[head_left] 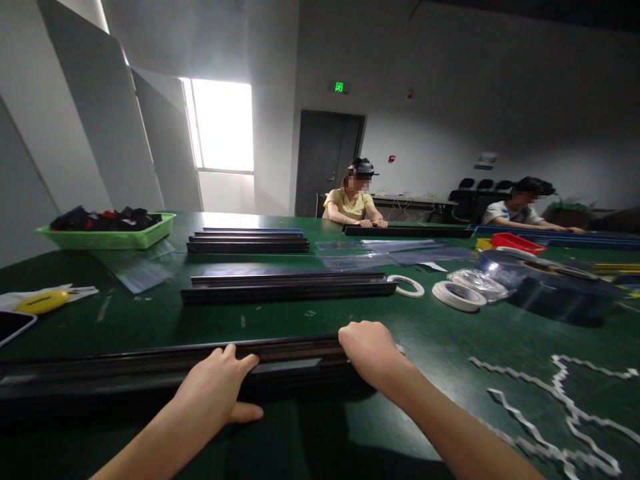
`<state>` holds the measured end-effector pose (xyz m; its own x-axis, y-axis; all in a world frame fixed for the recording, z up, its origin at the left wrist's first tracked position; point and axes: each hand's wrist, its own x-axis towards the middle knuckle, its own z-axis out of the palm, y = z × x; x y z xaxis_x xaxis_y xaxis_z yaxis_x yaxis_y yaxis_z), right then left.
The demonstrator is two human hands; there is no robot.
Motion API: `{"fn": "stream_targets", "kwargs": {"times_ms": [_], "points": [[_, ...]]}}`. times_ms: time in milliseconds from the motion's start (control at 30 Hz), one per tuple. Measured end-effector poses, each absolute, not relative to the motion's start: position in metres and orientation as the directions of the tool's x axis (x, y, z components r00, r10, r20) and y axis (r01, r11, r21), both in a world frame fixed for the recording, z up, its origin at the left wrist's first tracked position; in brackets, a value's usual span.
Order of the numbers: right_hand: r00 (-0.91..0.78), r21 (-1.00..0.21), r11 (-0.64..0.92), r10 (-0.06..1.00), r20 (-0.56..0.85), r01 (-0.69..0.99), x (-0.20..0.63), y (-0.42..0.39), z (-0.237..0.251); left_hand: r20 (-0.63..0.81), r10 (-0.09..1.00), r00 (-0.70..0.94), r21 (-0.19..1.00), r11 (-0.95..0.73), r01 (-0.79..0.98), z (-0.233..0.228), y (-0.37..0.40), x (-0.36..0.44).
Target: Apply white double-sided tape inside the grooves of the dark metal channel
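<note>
Both hands rest on a long, dark, flat bundle of plastic strips (150,373) lying across the near edge of the green table (430,333), running from the left border to about the middle. The left hand (213,390) lies flat on top of the bundle, fingers spread over its far edge and thumb stretched along the near side, not closed round it. The right hand (373,353) is curled into a loose fist at the bundle's right end, knuckles up; whether it grips the end cannot be told. Farther off lie a second dark bundle (287,288) and a third (249,241). Two white tape rolls (457,295) sit right of the second bundle, near a large clear film roll (540,283). A green plastic basket (107,233) stands far left, a yellow utility knife (44,301) near left. White zigzag paper strips (565,400) lie near right. Two seated people (353,200) work at the far side.
</note>
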<state>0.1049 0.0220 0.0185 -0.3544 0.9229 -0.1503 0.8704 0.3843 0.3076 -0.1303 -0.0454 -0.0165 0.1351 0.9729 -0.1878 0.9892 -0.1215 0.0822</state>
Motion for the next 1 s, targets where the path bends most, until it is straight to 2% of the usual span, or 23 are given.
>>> {"fn": "stream_targets", "kwargs": {"times_ms": [567, 1000], "points": [[-0.379, 0.308, 0.399, 0.917, -0.128, 0.864, 0.106, 0.022, 0.016, -0.124, 0.984, 0.125, 0.117, -0.110, 0.987, -0.026, -0.044, -0.137], [-0.356, 0.315, 0.388, 0.921, -0.157, 0.866, 0.105, 0.023, 0.017, -0.180, 0.974, 0.137, 0.122, -0.116, 0.986, -0.019, -0.046, -0.134]]}}
